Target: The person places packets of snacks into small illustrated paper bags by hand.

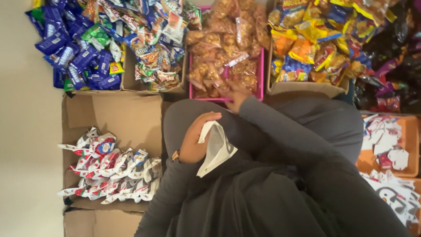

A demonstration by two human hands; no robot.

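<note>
My left hand (194,139), a watch on its wrist, is raised in front of my body and holds a white bag (217,150) by its top edge, so the bag hangs down to the right. My right hand (237,95) reaches forward to the near edge of a pink crate (262,74). The crate is filled with clear packets of orange-brown snacks (221,48), and my fingers rest on them. I cannot tell whether the fingers grip a packet. Dark grey sleeves cover both arms.
A cardboard box (127,114) at the left holds white and red packets (109,171). Blue packets (72,52) and mixed colourful packets (153,39) fill boxes at the top left. Yellow and orange packets (315,39) sit top right. An orange tray of white packets (388,142) lies at the right.
</note>
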